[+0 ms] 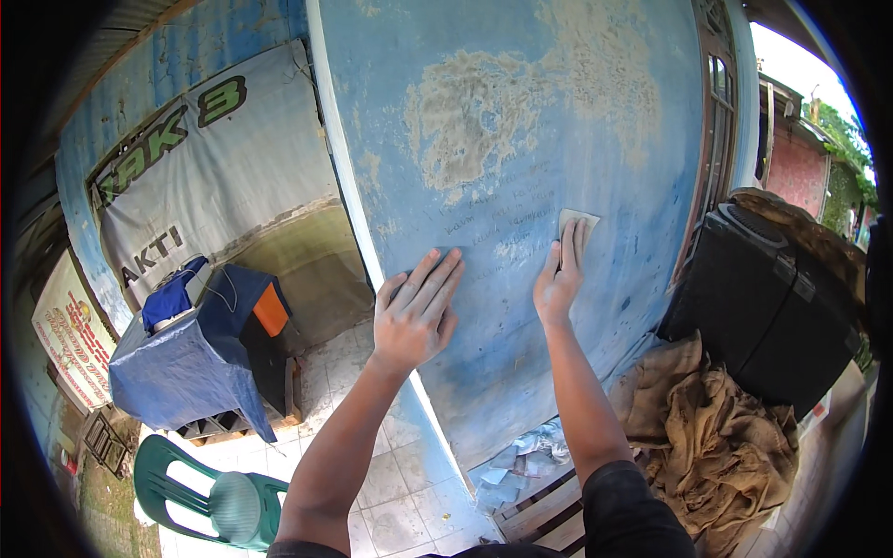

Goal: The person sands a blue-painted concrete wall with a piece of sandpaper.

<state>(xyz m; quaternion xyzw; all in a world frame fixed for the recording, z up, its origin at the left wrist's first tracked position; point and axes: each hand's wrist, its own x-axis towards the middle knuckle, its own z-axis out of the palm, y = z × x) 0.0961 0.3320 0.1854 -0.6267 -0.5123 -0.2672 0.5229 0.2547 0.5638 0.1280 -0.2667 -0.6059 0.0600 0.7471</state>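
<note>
In front of me stands a blue painted wall (521, 381). My left hand (414, 312) lies flat on it near its white left corner edge, fingers stretched out and holding nothing. Farther right, my right hand (560, 284) presses a small pale sheet of sandpaper (593, 220) against the paint; the sheet's upper edge and right side show past the fingertips. Faint handwriting (502, 223) runs over the wall between and above both hands. Higher up is a large patch of peeled paint (474, 121) with rough grey-beige plaster.
To the right stand a large black box (758, 298) and a heap of brown burlap sacks (716, 446). Plastic bags (526, 465) lie on a wooden slatted pallet (539, 516) below. A green plastic chair (233, 507) and a tarp-covered table (186, 363) are at the left, before a hanging banner (251, 139).
</note>
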